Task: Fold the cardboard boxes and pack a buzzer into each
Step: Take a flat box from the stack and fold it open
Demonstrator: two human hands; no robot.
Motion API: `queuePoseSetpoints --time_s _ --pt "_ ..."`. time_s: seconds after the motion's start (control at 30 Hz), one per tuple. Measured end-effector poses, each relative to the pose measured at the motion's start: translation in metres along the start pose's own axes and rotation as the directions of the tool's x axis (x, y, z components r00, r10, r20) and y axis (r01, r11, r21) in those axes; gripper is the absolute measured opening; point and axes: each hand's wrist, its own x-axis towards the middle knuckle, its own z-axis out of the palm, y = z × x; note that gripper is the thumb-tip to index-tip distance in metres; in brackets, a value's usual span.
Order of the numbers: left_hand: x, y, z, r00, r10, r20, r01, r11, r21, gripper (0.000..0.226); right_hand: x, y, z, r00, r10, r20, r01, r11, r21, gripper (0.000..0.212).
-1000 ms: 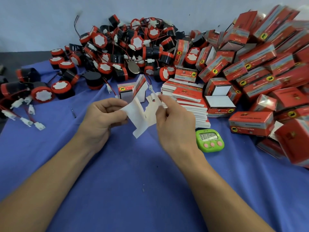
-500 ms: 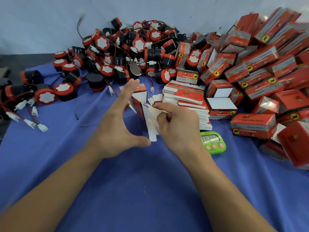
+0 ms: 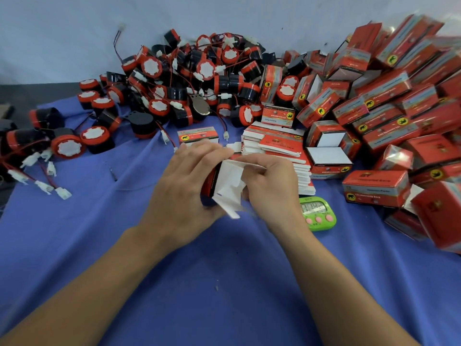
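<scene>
My left hand (image 3: 185,188) and my right hand (image 3: 272,188) both grip one small red cardboard box (image 3: 228,188) over the blue cloth. Its white inside flaps face me and one flap hangs down between my hands. My left hand wraps the box's left side; my right fingers pinch its upper right flap. A stack of flat unfolded boxes (image 3: 279,148) lies just behind my right hand. Loose black-and-red buzzers (image 3: 189,78) with wires are heaped at the back left. One folded box (image 3: 198,137) stands behind my left hand.
A large heap of closed red boxes (image 3: 389,116) fills the right side. A green timer (image 3: 318,213) lies right of my right wrist. Stray buzzers (image 3: 67,146) and white connectors (image 3: 45,186) lie at the left edge. Blue cloth (image 3: 224,283) covers the table.
The flat sheet held between my hands has been drawn in and folded into a box shape. My left hand, spread open half a second ago, now wraps the box.
</scene>
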Motion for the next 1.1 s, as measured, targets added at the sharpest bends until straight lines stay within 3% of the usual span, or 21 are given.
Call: queuePoseSetpoints --time_s 0.1,0.2,0.33,0.43,0.57,0.67,0.73,0.83,0.9,1.0,1.1 --pt "-0.004 -0.002 -0.001 0.99 -0.14 -0.014 0.138 0.985 -0.108 0.066 0.0 -0.001 -0.001 1.0 0.017 0.026 -0.019 0.996 0.093 0.03" --pt "-0.005 -0.006 -0.002 0.94 -0.342 0.0 0.329 0.904 -0.272 0.057 0.001 0.0 -0.007 0.997 -0.03 0.077 0.013 0.977 0.214 0.02" --pt "-0.004 -0.013 -0.006 0.893 -0.45 0.028 0.421 0.809 -0.411 0.037 0.003 -0.001 -0.016 0.984 -0.05 0.173 0.006 0.969 0.248 0.022" --pt "-0.004 -0.012 -0.01 0.918 -0.389 0.081 0.388 0.834 -0.392 0.042 0.003 0.001 -0.017 0.983 0.018 0.181 -0.039 0.993 0.113 0.026" --pt "-0.002 -0.002 -0.008 0.959 -0.247 0.139 0.277 0.92 -0.279 0.071 -0.001 0.001 -0.009 0.987 -0.135 0.085 0.144 0.984 -0.102 0.017" --pt "-0.002 0.001 -0.006 0.961 -0.252 0.114 0.274 0.929 -0.25 0.063 -0.005 0.0 -0.003 0.984 -0.162 0.076 0.17 0.979 -0.111 0.013" --pt "-0.003 -0.004 -0.005 0.937 -0.331 0.113 0.349 0.884 -0.311 0.059 -0.005 -0.001 -0.002 0.989 -0.141 0.047 0.145 0.983 -0.111 0.017" --pt "-0.005 -0.014 -0.003 0.879 -0.453 0.151 0.462 0.727 -0.508 0.057 -0.002 -0.002 -0.006 0.985 -0.171 -0.011 0.169 0.979 -0.114 0.031" --pt "-0.005 -0.019 -0.003 0.861 -0.475 0.183 0.485 0.656 -0.578 0.057 0.0 -0.001 -0.01 0.982 -0.174 -0.068 0.163 0.976 -0.145 0.026" --pt "-0.004 -0.02 -0.001 0.837 -0.499 0.224 0.529 0.636 -0.562 0.055 0.002 -0.001 -0.011 0.985 -0.133 -0.107 0.118 0.984 -0.134 0.023" --pt "-0.006 -0.02 0.001 0.823 -0.5 0.271 0.563 0.649 -0.512 0.054 0.005 0.001 -0.016 0.992 -0.117 -0.054 0.113 0.991 -0.066 0.029"
